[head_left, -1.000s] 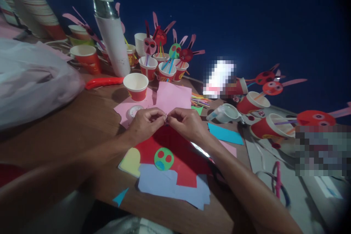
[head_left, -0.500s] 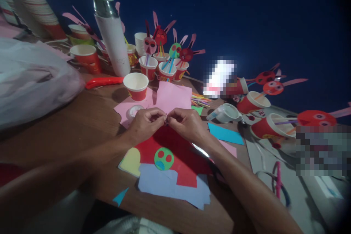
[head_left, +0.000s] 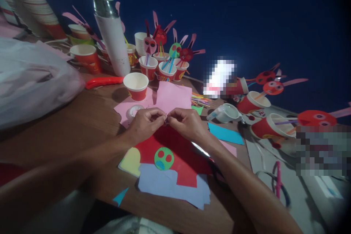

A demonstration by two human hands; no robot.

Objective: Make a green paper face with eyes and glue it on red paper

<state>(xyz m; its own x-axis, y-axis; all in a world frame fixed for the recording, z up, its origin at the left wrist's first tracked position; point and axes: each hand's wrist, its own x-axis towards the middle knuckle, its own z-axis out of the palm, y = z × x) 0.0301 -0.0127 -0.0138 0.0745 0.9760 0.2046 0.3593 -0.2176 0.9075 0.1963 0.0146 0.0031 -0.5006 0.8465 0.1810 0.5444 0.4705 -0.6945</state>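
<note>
Over the red paper (head_left: 178,155), my left hand (head_left: 146,124) and my right hand (head_left: 186,122) meet with their fingertips pinched close together. Whatever is between the fingers is too small to make out. Below them, a green paper circle (head_left: 163,165) with red eye patches and a blue mouth piece lies on the red sheet. Yellow paper (head_left: 131,161) and pale blue sheets (head_left: 157,182) sit around it. Just behind my left hand is a small white round lid or tub (head_left: 135,111), partly covered. Pink paper (head_left: 174,95) lies beyond my fingertips.
A paper cup (head_left: 135,87) stands behind my hands, with a white flask (head_left: 112,42) farther left. Cups holding paper faces on straws (head_left: 168,70) line the back and right. A plastic bag (head_left: 35,84) covers the left. Scissors (head_left: 202,150) lie partly under my right forearm.
</note>
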